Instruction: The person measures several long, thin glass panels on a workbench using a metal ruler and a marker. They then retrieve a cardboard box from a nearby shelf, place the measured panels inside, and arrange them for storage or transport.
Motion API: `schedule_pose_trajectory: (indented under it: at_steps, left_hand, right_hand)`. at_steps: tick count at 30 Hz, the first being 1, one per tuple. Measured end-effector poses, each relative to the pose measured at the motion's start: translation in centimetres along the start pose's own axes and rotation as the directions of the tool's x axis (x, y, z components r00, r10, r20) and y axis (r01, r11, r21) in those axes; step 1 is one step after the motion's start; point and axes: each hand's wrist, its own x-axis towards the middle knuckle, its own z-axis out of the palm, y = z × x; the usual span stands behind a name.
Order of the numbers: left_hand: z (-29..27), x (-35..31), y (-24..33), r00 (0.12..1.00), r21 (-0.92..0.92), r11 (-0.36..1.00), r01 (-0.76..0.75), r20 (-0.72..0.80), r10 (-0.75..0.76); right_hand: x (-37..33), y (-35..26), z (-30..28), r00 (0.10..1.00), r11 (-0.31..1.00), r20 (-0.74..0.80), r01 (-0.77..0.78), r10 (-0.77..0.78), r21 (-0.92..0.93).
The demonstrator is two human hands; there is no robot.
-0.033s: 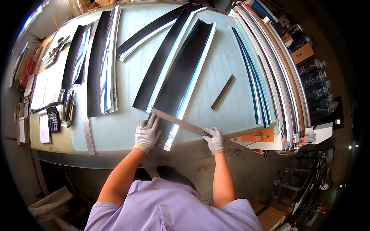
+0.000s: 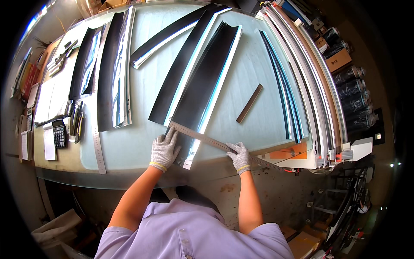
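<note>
A steel ruler (image 2: 202, 137) lies slantwise across the near part of a long black film strip (image 2: 202, 82) with a blue and white edge. My left hand (image 2: 164, 149), in a grey knit glove, rests at the strip's left edge by the ruler's left end, fingers stretched out and thumb apart. My right hand (image 2: 239, 156), gloved likewise, is closed round the ruler right of the strip; the ruler's far end runs on beyond it. The strip's near end sticks out toward me between both hands.
More black strips (image 2: 113, 73) lie on the glass-topped table (image 2: 142, 90), with narrow ones (image 2: 282, 90) at right. A brown bar (image 2: 249, 103), a second ruler (image 2: 98, 151), a calculator (image 2: 59, 133) and cutters (image 2: 77, 121) lie about. Long rollers (image 2: 317, 82) line the right side.
</note>
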Motion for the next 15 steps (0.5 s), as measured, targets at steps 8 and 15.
schedule_pose_trajectory:
  at_steps: [8, 15]
  left_hand:
    - [0.31, -0.03, -0.04, 1.0, 0.018, 1.0, 0.003, -0.007, -0.003]
    - [0.37, 0.0, -0.05, 1.0, 0.002, 1.0, 0.008, -0.002, -0.008]
  right_hand:
    - [0.01, 0.12, 0.0, 1.0, 1.0, -0.003, 0.007, -0.007, -0.01]
    - [0.02, 0.36, 0.16, 1.0, 1.0, -0.009, 0.004, -0.004, 0.009]
